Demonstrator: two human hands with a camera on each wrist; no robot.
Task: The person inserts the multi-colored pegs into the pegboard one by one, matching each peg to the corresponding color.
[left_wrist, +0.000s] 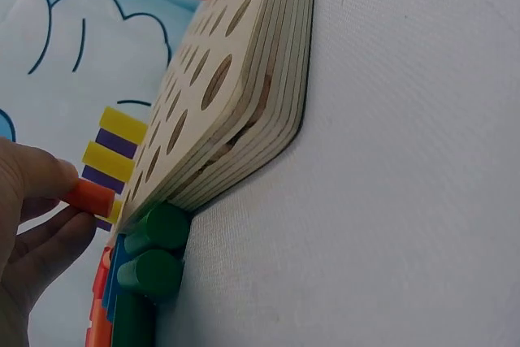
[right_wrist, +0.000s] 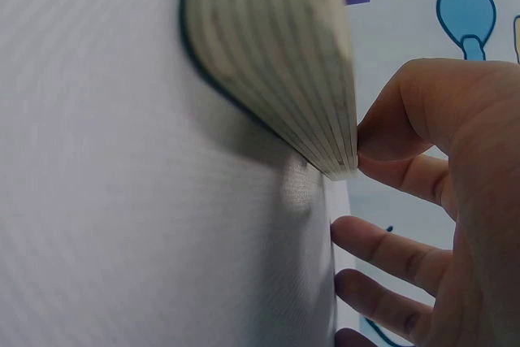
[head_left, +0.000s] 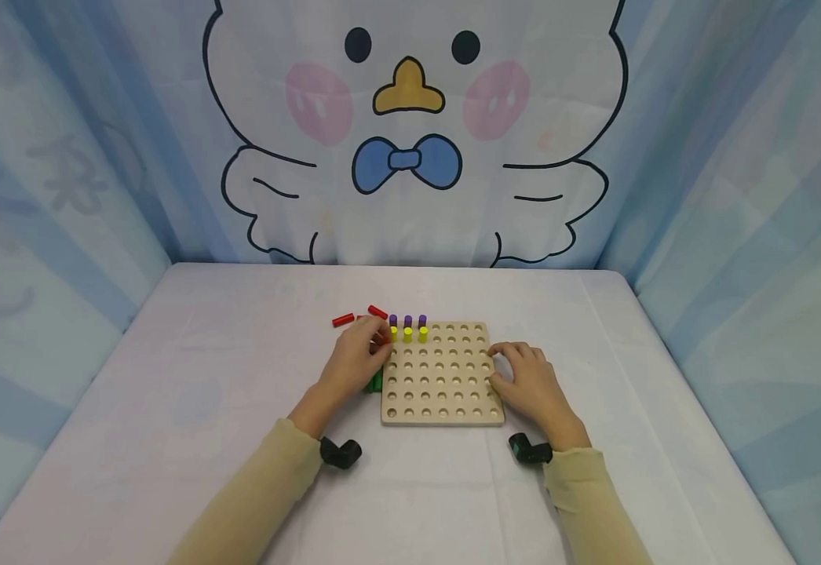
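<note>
A pale wooden pegboard [head_left: 446, 388] with rows of round holes lies on the table. Purple pegs [head_left: 407, 321] and yellow pegs [head_left: 407, 335] stand upright in two short rows at its far left. The left hand [head_left: 358, 359] is over the board's left edge. Between thumb and fingertips it pinches an orange-red peg [left_wrist: 89, 198], seen in the left wrist view just beside the yellow pegs. The right hand [head_left: 529, 382] rests at the board's right edge, its thumb and index finger touching the side; the other fingertips reach down to the tabletop.
Loose red pegs [head_left: 343, 320] lie beyond the left hand. Green pegs [left_wrist: 151, 274] and blue pegs [left_wrist: 115, 270] lie against the board's left side, partly hidden by the hand in the head view. A curtain [head_left: 410, 227] with a cartoon figure hangs behind the white table [head_left: 241, 314].
</note>
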